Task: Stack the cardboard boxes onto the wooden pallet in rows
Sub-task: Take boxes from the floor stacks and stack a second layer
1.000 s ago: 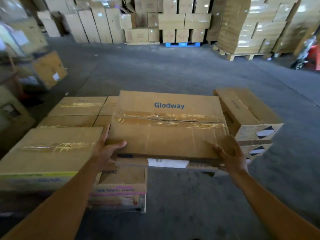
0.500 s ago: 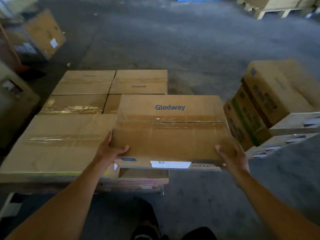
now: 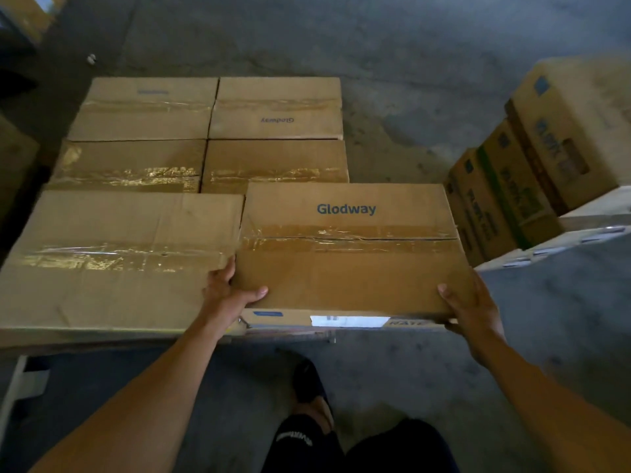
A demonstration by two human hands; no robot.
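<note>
Two bare hands are gripping the near corners of the Glodway box (image 3: 345, 268): the left hand (image 3: 227, 295) is wrapping its 7 o'clock corner, thumb lying flat on the top and fingers running up the left side, while the right hand (image 3: 473, 303) is clasping the 5 o'clock corner, thumb on top and fingers going out of sight under the edge. Below them, at 6 o'clock, a dark shoe (image 3: 309, 380) is showing over the grey, mottled concrete floor (image 3: 392, 46). The held box is sitting straight ahead at 12 o'clock, in the nearest row of the stack. It is looking flat and rectangular, made of dull brown corrugated board. Glossy, wrinkled tape is running across its middle seam, the blue word "Glodway" is reading upright near its far edge, and a white label (image 3: 348, 320) is showing on its near side. Its left edge is lying just beside a wider taped box (image 3: 112, 261) at 9 o'clock, whose creased, dented top is lying about level with it. Farther off, toward 11 and 12 o'clock, four more boxes (image 3: 273, 158) are lying two by two with edges touching and tape glinting, one carrying the same blue word upside down. At 2 o'clock, apart from the stack, a pile of printed cartons (image 3: 532, 186) is standing on the floor, its green and blue lettering too blurred to read
</note>
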